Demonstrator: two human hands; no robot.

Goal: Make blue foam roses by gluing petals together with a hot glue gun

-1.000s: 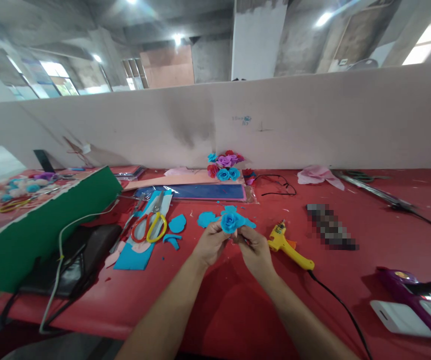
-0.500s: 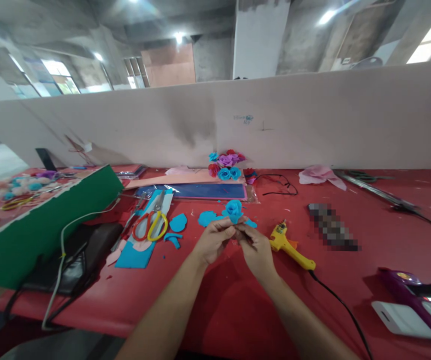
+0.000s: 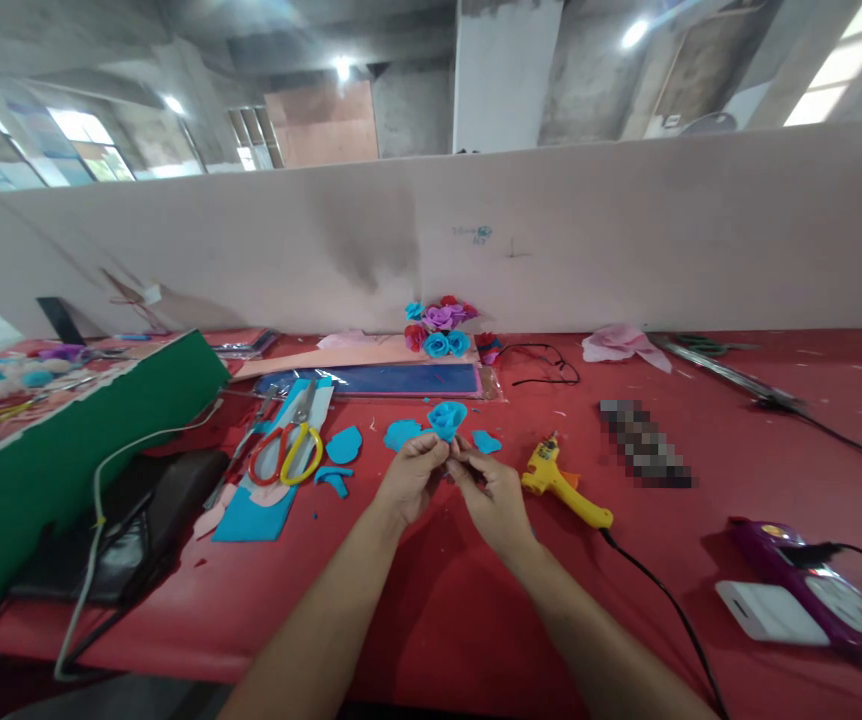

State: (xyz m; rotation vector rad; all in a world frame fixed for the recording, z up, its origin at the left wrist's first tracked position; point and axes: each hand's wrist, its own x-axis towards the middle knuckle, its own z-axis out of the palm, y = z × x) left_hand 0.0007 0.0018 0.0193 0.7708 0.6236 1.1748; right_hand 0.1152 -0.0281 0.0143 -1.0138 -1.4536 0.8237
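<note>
both hands meet over the red table (image 3: 416,620), the left hand (image 3: 410,480) and right hand (image 3: 489,498) pinching the base of a blue foam rose (image 3: 446,418). just right of the rose lies a yellow glue gun (image 3: 562,486); left of it, blue petal cutouts (image 3: 344,446) and red-and-yellow scissors (image 3: 285,455). behind the rose sits a cluster of finished roses (image 3: 440,328).

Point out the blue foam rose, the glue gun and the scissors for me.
blue foam rose (image 3: 447,418), head view, on its curled petals above the fingertips.
glue gun (image 3: 562,487), head view, on the yellow body right of the hands.
scissors (image 3: 286,454), head view, on the red and yellow handle loops.
</note>
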